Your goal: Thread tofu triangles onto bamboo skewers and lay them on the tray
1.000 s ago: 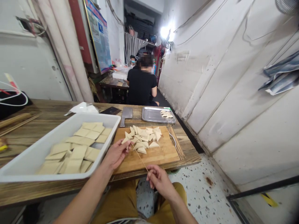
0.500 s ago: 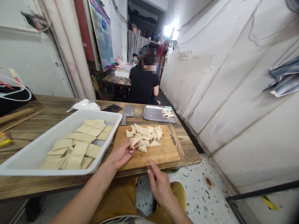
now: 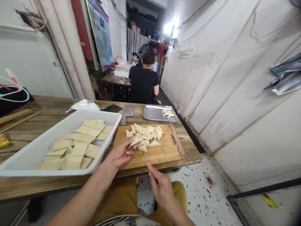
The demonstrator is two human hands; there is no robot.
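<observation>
My left hand (image 3: 121, 153) rests over the near edge of the wooden cutting board (image 3: 164, 153), pinching a pale triangle of tofu (image 3: 135, 141). My right hand (image 3: 161, 191) is below the board's front edge, holding a thin bamboo skewer (image 3: 143, 156) between its fingers. The skewer's tip points up at the triangle, very close to it or touching. A loose heap of similar triangles (image 3: 143, 133) lies on the board just beyond my left hand.
A white plastic tray (image 3: 35, 150) of tofu squares (image 3: 78, 150) stands left of the board. Behind the board lie a cleaver (image 3: 127, 114) and a steel tray (image 3: 150, 113) holding skewered triangles (image 3: 168, 113). A bundle of skewers (image 3: 177, 146) lies right. A co-worker (image 3: 142, 84) sits beyond.
My left hand has shifted slightly up and to the right with its triangle. My right hand has moved the skewer tip toward the triangle. The view has tilted slightly.
</observation>
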